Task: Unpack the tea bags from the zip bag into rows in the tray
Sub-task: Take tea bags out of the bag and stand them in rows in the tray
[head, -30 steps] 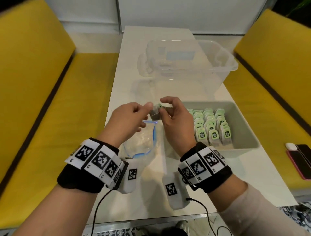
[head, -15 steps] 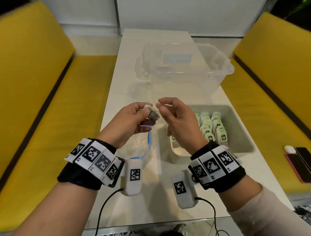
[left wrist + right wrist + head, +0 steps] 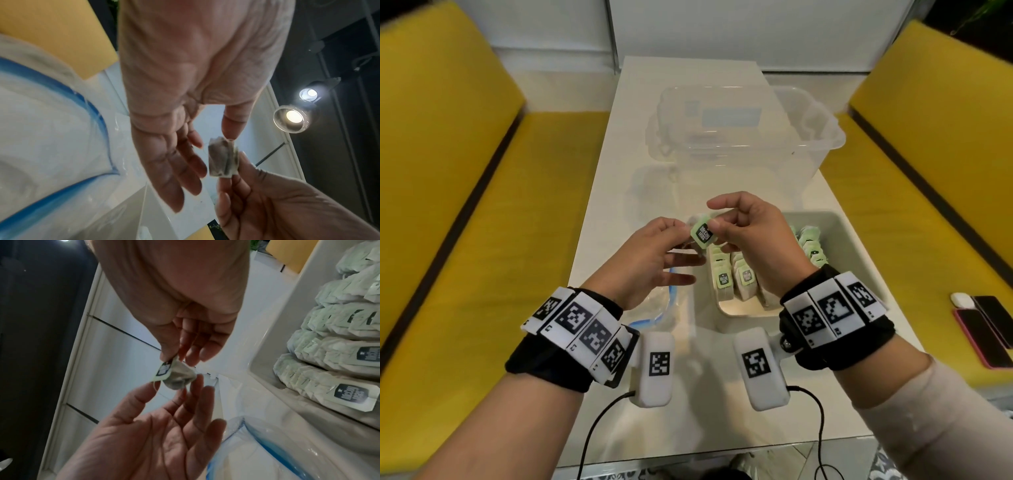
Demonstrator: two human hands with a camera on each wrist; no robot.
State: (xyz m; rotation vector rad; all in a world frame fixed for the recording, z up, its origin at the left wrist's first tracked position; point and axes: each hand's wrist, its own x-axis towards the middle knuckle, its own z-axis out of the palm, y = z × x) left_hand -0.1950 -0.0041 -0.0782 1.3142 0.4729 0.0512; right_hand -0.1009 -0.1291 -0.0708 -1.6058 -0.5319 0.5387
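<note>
Here, both the left hand [image 3: 650, 253] and right hand [image 3: 750, 236] pinch one tea bag [image 3: 702, 234] at frame center; best tucked upright against the tray [image 3: 859, 246] rows.

Head view bright, even, w/ wide-angle bending at edges. Wrist views dimmer, soft-focus; two ceiling lamps [image 3: 294, 115] flare in left wrist pic.

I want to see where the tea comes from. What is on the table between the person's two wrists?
In the head view, the zip bag with its blue seal lies there, beside the tray of tea bags.
</note>
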